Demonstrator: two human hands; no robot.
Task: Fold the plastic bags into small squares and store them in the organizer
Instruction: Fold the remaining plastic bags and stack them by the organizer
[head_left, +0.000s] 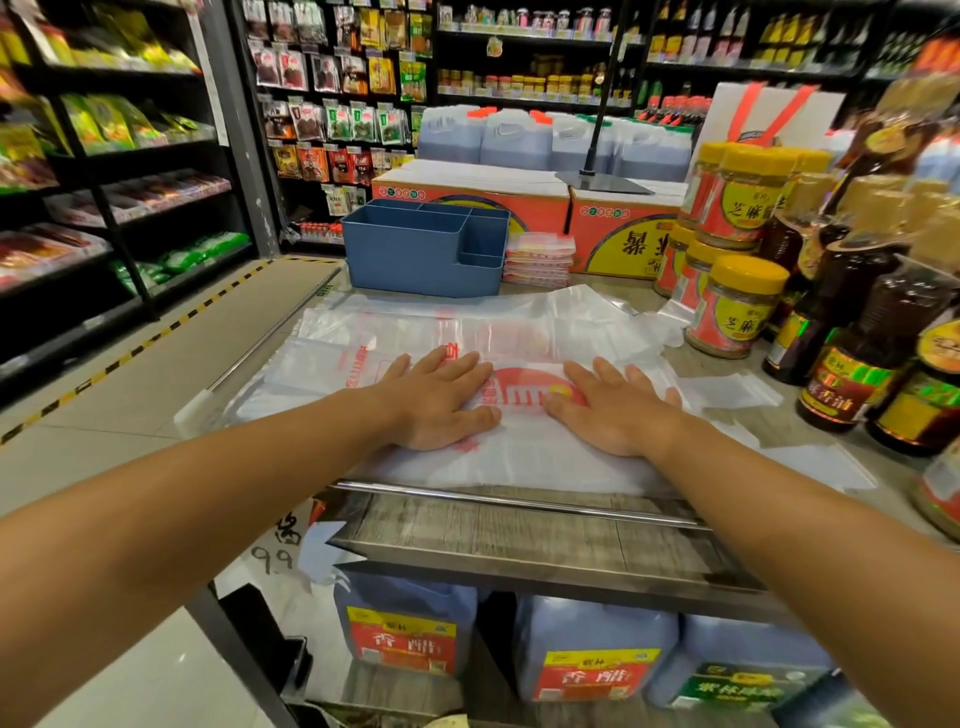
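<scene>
A clear plastic bag (519, 457) with red print lies flat at the near edge of the shelf top, on other spread bags (395, 327). My left hand (441, 400) presses flat on its left part with straight fingers. My right hand (613, 410) lies flat on its right part, fingers spread. A blue organizer (415, 254) with several compartments stands behind the bags, and nothing shows inside it. Beside it on the right sits a small stack of folded bags (540, 260).
Jars with yellow lids (737, 312) and dark sauce bottles (852, 364) crowd the right side. Red cartons (618, 234) and a metal stand base (605, 182) sit behind. A metal rail (519, 501) runs along the near edge. Vinegar jugs (592, 649) stand below.
</scene>
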